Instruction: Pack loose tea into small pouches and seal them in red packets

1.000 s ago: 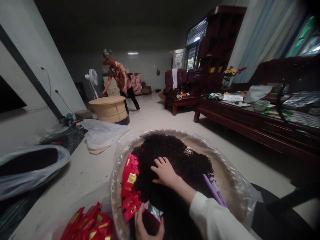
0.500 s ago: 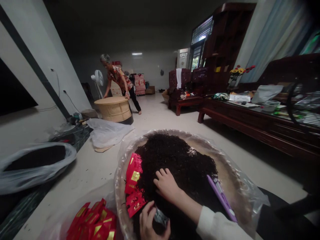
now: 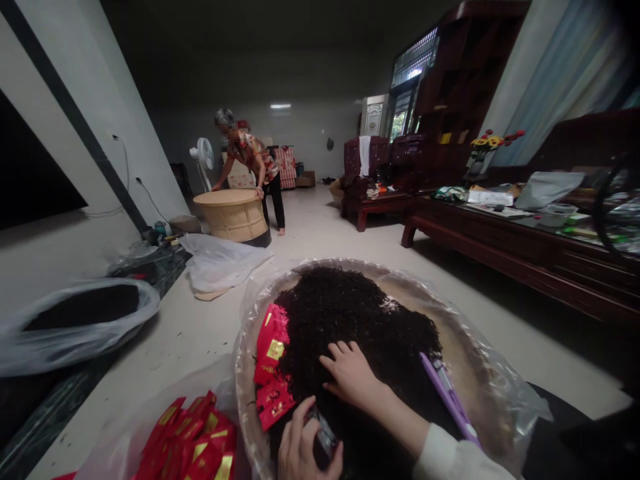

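My left hand (image 3: 300,445) is closed around a small, shiny, dark-looking pouch (image 3: 326,433) at the near edge of a wide round tray (image 3: 242,400). Whether the pouch has anything in it cannot be made out. My right hand (image 3: 353,377) rests on the heap of dark loose tea leaves (image 3: 345,307), its fingers slightly spread and their tips partly against the leaves. Along the tray's left side lie red packets (image 3: 271,340) with gold labels, some leaves scattered over them. A purple flat-iron-shaped tool (image 3: 450,399) lies on the right of the heap.
More red packets (image 3: 200,440) fill a clear bag left of the tray. A plastic-lined container of dark leaves (image 3: 90,308) stands farther left. Across the floor, another person (image 3: 253,157) bends over a round woven drum (image 3: 233,217). A low wooden table (image 3: 505,247) stands at right.
The view has swung slightly left. My right hand has shifted a little right over the leaves. The pouch in my left hand has turned. The other person's legs have moved closer together.
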A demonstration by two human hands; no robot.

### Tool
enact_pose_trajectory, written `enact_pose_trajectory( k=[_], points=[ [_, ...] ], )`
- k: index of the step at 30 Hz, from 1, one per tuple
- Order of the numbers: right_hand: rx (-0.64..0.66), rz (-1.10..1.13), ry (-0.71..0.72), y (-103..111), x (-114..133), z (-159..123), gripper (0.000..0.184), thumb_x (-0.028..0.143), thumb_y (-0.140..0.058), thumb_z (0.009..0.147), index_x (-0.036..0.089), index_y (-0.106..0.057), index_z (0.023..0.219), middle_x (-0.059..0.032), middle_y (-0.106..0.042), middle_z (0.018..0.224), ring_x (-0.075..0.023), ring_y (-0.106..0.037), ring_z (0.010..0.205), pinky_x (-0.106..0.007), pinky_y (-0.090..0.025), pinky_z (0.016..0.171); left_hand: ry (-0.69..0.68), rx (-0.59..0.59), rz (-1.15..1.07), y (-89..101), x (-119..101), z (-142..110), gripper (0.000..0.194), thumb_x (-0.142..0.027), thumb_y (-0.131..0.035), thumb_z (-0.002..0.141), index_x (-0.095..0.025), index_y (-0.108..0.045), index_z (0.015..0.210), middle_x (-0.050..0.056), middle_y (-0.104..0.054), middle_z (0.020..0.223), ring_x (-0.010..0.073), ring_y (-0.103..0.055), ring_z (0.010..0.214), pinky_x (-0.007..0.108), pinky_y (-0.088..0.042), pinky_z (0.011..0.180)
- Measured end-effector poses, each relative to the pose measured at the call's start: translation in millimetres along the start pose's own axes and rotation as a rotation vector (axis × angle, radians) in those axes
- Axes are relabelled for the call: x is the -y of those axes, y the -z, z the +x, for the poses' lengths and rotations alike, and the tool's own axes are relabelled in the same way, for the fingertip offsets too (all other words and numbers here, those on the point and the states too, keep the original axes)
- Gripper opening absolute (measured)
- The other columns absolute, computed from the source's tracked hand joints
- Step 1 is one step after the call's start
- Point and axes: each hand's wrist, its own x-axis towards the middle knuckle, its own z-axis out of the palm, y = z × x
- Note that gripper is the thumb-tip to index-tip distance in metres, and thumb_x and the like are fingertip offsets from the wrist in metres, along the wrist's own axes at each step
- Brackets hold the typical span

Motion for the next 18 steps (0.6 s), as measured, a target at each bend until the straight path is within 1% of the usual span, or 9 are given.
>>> enact_pose_trajectory(
  k=[2, 3, 6, 8, 10, 12, 14, 16, 18],
  points=[
    [0.019, -0.001, 0.025, -4, 2, -1, 0.024, 0.035, -0.071, 0.081, 0.019, -0.07, 0.099, -0.0122, -0.066, 0.105, -0.0296, -0.057, 0.102, -0.039, -0.043, 0.083, 0.007, 0.079, 0.015, 5.2, 1, 0, 0.03, -0.02, -0.056, 0.075, -0.021, -0.053, 0.105, 0.014, -0.069, 0.11, 0.0248, -0.071, 0.092, 0.035, -0.058, 0.073],
    [0.022, -0.002, 0.034, -5, 1, -4, 0.019, 0.033, -0.07, 0.081, 0.019, -0.071, 0.094, -0.0114, -0.066, 0.102, -0.0288, -0.057, 0.101, -0.037, -0.043, 0.081, 0.013, 0.119, 0.021, 7.8, 2, 1, 0.034, -0.019, -0.055, 0.073, -0.02, -0.053, 0.107, 0.015, -0.069, 0.111, 0.0254, -0.071, 0.093, 0.035, -0.058, 0.072],
    [0.013, -0.008, 0.028, -6, -6, -14, 0.019, 0.032, -0.069, 0.082, 0.019, -0.069, 0.095, -0.0111, -0.065, 0.101, -0.0285, -0.057, 0.1, -0.035, -0.044, 0.076, 0.008, 0.195, 0.026, 13.5, 2, 2, 0.041, -0.015, -0.052, 0.068, -0.02, -0.053, 0.109, 0.015, -0.068, 0.116, 0.0261, -0.07, 0.097, 0.036, -0.059, 0.075],
    [-0.012, -0.01, 0.014, -7, -11, -21, 0.021, 0.034, -0.07, 0.081, 0.02, -0.068, 0.097, -0.0108, -0.064, 0.101, -0.029, -0.057, 0.099, -0.035, -0.045, 0.074, -0.013, 0.215, 0.012, 14.8, 3, 3, 0.039, -0.014, -0.049, 0.07, -0.02, -0.052, 0.109, 0.016, -0.068, 0.119, 0.0254, -0.07, 0.1, 0.036, -0.059, 0.077],
    [-0.037, -0.012, 0.009, -9, -14, -25, 0.02, 0.034, -0.071, 0.079, 0.021, -0.068, 0.094, -0.0102, -0.064, 0.1, -0.029, -0.057, 0.097, -0.035, -0.045, 0.073, -0.021, 0.22, -0.007, 14.6, 4, 5, 0.035, -0.015, -0.048, 0.075, -0.019, -0.051, 0.11, 0.017, -0.067, 0.12, 0.0248, -0.07, 0.1, 0.036, -0.059, 0.077],
    [-0.048, -0.012, 0.023, -11, -15, -27, 0.015, 0.029, -0.072, 0.079, 0.021, -0.068, 0.09, -0.0092, -0.064, 0.098, -0.0275, -0.059, 0.094, -0.033, -0.045, 0.07, -0.006, 0.22, -0.016, 14.1, 5, 6, 0.03, -0.019, -0.05, 0.079, -0.02, -0.051, 0.109, 0.016, -0.068, 0.121, 0.0237, -0.071, 0.095, 0.034, -0.059, 0.075],
    [-0.058, 0.002, 0.029, -12, -17, -31, 0.011, 0.022, -0.07, 0.079, 0.021, -0.067, 0.089, -0.0079, -0.065, 0.096, -0.0249, -0.061, 0.09, -0.03, -0.045, 0.066, 0.022, 0.227, -0.02, 13.8, 5, 7, 0.028, -0.023, -0.052, 0.082, -0.02, -0.051, 0.109, 0.016, -0.068, 0.12, 0.0219, -0.073, 0.086, 0.032, -0.06, 0.072],
    [-0.089, 0.061, 0.004, -11, -20, -35, 0.01, 0.017, -0.068, 0.079, 0.021, -0.065, 0.088, -0.006, -0.065, 0.094, -0.022, -0.063, 0.084, -0.027, -0.045, 0.063, 0.048, 0.246, -0.028, 14.0, 4, 8, 0.03, -0.025, -0.053, 0.083, -0.02, -0.05, 0.112, 0.015, -0.069, 0.12, 0.0204, -0.073, 0.079, 0.031, -0.06, 0.069],
    [-0.141, 0.205, -0.044, -10, -25, -41, 0.008, 0.016, -0.063, 0.081, 0.021, -0.064, 0.087, -0.0041, -0.064, 0.091, -0.0186, -0.064, 0.077, -0.025, -0.046, 0.061, 0.075, 0.267, -0.04, 14.2, 2, 10, 0.035, -0.025, -0.053, 0.083, -0.019, -0.049, 0.117, 0.015, -0.069, 0.12, 0.0198, -0.073, 0.075, 0.031, -0.06, 0.067]
  ],
)
